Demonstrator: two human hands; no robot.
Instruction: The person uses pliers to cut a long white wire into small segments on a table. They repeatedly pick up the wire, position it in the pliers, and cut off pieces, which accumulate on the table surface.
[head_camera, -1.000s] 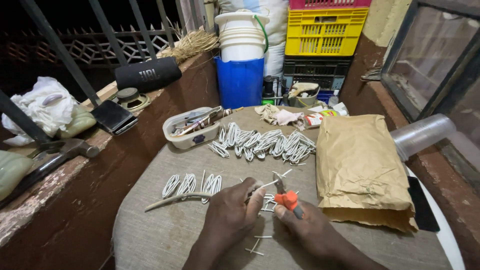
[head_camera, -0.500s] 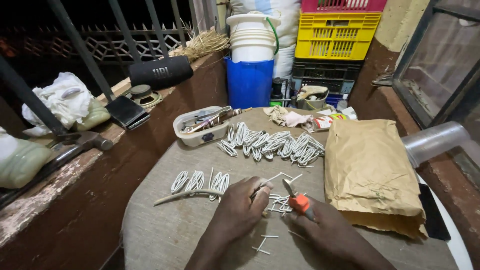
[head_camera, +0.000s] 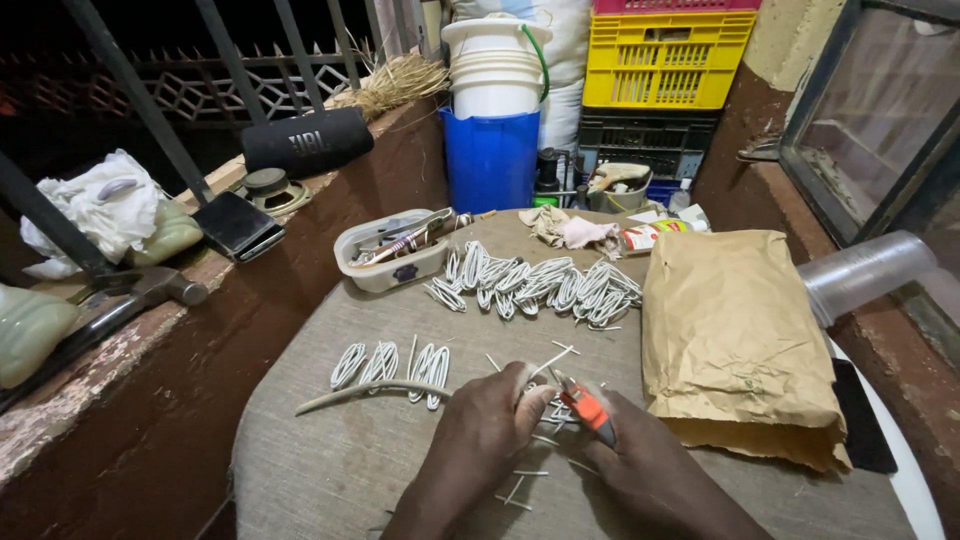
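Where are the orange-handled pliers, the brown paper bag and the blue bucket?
Orange-handled pliers (head_camera: 590, 407), head view, on the orange grip in the right hand.
Brown paper bag (head_camera: 733, 335), head view, middle of its creased top face.
Blue bucket (head_camera: 490, 160), head view, front wall.

Under your hands the table cover (head_camera: 330, 470) is coarse, matt woven cloth, and the white wire loops (head_camera: 535, 285) on it look smooth and plastic-coated. The pliers (head_camera: 585, 405) you hold have glossy orange plastic grips and dull metal jaws. Beside them lies a creased, matt brown paper bag (head_camera: 735, 340); the blue bucket (head_camera: 490, 160) is shiny plastic.
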